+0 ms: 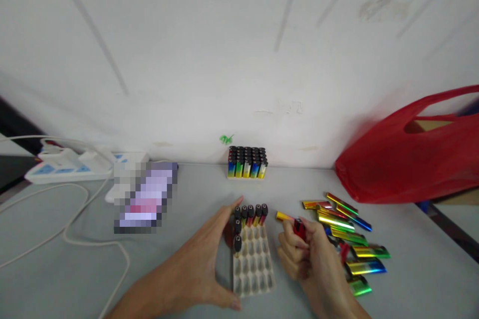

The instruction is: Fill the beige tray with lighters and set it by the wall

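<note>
Right hand grips a glossy red, black-topped lighter, right of pale rectangular pocketed tray; left hand splayed at its left.

Wall, plain, painted white, rising directly behind the table; long grey slanting streaks, shadow or stain indeterminable; one rough, discoloured patch, upper right; small chipped marks, lower centre; one small bright-green smudge near the foot. Table, flat, smooth, pale grey, far edge meeting the wall. Light, soft and diffuse, the wall dimmer beside a bright-red bag, right
</note>
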A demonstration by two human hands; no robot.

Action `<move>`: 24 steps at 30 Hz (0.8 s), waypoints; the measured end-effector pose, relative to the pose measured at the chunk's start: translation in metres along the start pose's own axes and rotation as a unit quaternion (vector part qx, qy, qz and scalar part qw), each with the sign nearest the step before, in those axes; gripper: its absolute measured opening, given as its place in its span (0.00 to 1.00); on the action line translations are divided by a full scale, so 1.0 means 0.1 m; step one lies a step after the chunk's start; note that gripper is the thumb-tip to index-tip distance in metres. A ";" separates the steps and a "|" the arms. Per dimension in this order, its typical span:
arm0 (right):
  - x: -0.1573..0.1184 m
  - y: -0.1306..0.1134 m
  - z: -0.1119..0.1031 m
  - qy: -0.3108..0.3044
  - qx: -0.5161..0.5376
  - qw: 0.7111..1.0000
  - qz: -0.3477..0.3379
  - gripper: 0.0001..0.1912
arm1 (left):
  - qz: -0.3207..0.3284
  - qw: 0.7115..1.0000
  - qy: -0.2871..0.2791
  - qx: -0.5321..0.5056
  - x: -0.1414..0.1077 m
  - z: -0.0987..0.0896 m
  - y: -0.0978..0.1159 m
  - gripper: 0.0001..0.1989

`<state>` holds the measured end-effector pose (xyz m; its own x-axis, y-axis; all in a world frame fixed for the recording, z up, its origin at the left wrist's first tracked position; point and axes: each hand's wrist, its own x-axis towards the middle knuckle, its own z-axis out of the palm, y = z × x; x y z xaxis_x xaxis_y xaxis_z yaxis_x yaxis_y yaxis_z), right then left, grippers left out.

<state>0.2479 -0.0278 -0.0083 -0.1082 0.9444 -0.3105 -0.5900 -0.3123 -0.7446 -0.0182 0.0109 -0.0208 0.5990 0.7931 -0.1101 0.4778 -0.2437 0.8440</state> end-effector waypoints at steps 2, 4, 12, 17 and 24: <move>0.01 -0.03 0.01 -0.012 -0.005 1.000 0.007 0.37 | 0.004 1.000 0.003 0.000 0.00 0.00 0.01 0.82; -0.01 -0.06 0.04 -0.016 -0.027 0.999 0.015 0.37 | 0.005 1.000 0.006 0.001 0.00 0.00 0.01 0.81; -0.16 -0.04 0.08 -0.043 -0.244 0.941 -0.231 0.23 | 0.008 1.000 0.008 -0.014 0.00 0.02 -0.02 0.82; -0.18 -0.07 0.03 -0.134 -0.334 0.887 -0.290 0.13 | 0.005 0.999 0.004 -0.032 0.00 0.01 0.00 0.81; -0.17 -0.11 0.10 -0.241 -0.469 0.782 -0.334 0.13 | 0.033 0.998 -0.008 -0.047 0.03 -0.01 0.02 0.81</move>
<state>0.2480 -0.0394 0.0112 -0.4482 0.7877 0.4226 0.1773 0.5417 -0.8217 -0.0158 0.0135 -0.0188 0.6376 0.7680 -0.0604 0.3749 -0.2408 0.8953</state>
